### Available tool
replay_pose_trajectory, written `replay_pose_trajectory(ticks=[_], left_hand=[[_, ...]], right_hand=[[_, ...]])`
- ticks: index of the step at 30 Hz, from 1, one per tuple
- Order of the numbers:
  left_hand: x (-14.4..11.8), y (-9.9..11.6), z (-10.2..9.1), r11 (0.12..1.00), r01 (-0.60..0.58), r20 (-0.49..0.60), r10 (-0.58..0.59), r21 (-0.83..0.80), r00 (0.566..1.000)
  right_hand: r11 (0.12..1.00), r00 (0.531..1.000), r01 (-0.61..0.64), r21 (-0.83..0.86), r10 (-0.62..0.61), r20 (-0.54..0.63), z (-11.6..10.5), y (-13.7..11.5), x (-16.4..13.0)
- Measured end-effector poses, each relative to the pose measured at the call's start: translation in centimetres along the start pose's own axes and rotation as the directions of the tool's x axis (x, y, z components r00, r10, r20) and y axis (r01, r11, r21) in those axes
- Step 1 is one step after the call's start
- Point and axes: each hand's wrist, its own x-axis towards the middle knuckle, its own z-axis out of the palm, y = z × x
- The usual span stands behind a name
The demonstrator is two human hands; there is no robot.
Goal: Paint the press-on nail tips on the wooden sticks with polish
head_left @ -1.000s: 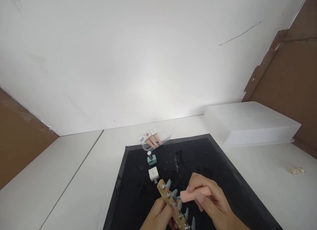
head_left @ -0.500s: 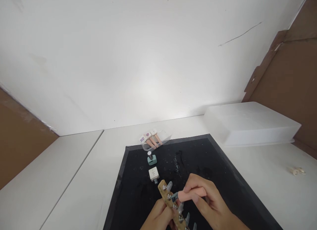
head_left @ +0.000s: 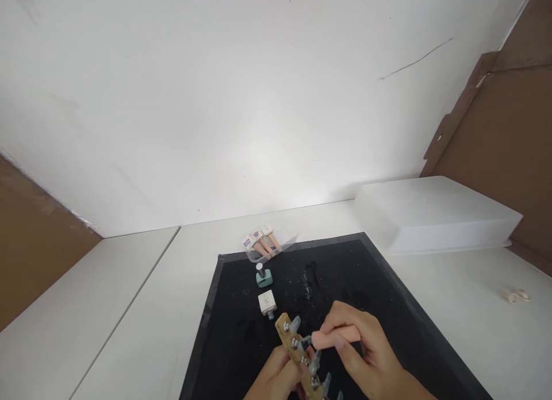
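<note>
Since a second ago, the right hand (head_left: 366,354) is carrying its pink block (head_left: 335,336) slightly leftward, onto a clear tip at the wooden strip's (head_left: 297,354) upper end. Fingers are pinching the block. At seven o'clock, the left hand (head_left: 276,380) is gripping the strip above the black mat (head_left: 241,342), bottles (head_left: 266,289) lying at eleven.

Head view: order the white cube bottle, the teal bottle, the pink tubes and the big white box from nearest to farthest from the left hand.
From the left hand:
1. White cube bottle, just ahead on the black mat.
2. Teal bottle, farther up.
3. Pink tubes, at the mat's far edge.
4. Big white box, far right.
</note>
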Motion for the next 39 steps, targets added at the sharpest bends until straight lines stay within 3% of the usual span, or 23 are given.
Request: replay_pose_trajectory(ticks=[7,18,23,27,32,39], left_hand=[[0.8,-1.4,-0.8,0.995,-0.047,0.080,0.054,-0.084,0.995],[0.5,-1.7,-0.8,0.994,-0.082,0.072,0.087,-0.076,0.994],[0.2,-1.7,-0.5,0.992,-0.119,-0.026,0.120,0.053,0.992],[0.0,-1.4,0.0,0.964,-0.170,-0.071,0.188,0.206,0.980],[-0.1,-1.1,0.6,0.947,-0.163,-0.084,0.193,0.277,0.978],[0.4,-1.9,0.3,0.939,-0.201,-0.068,0.228,0.280,0.971]], right_hand=[[0.999,0.999,-0.032,-0.019,0.031,-0.037,0.1,0.4,-0.5],[0.994,0.988,-0.105,-0.028,0.101,-0.116,0.4,0.5,-0.6],[0.986,0.971,-0.136,0.093,0.151,-0.183,0.5,0.3,-0.5],[0.954,0.967,-0.220,0.203,0.241,-0.083,0.3,0.0,-0.5],[0.902,0.944,-0.326,0.284,0.325,0.053,0.2,0.2,-0.9],[0.899,0.924,-0.383,0.214,0.377,0.067,0.3,0.4,-0.9]])
